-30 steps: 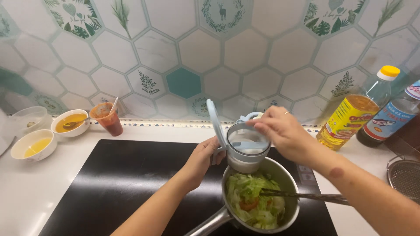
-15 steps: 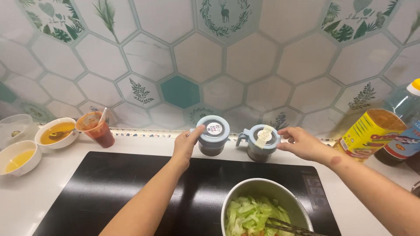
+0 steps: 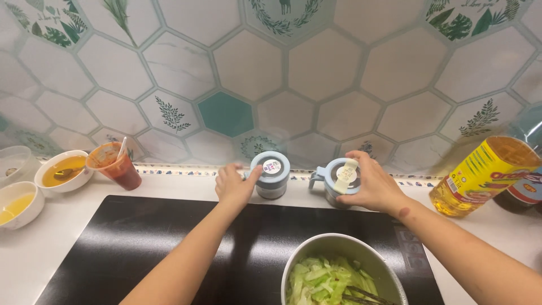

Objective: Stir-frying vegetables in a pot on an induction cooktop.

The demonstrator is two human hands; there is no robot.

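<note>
Seasoning jars (image 3: 271,175) (image 3: 340,182) at table (image 3: 186,183) edge by cooktop (image 3: 169,243): left hand (image 3: 234,186) loosely touching one, right hand (image 3: 370,183) clasping other. Tipping risk toward pot (image 3: 339,271) if nudged.

Left hand (image 3: 232,186) touching a lidded grey jar (image 3: 271,175), right hand (image 3: 372,183) wrapped round its twin (image 3: 340,179), behind a pan of cabbage (image 3: 334,277).

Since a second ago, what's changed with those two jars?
The right hand brought the open jar from above the pot back to the counter, lid now shut. The left hand moved up to the second jar. The cabbage stays in the pot.
</note>
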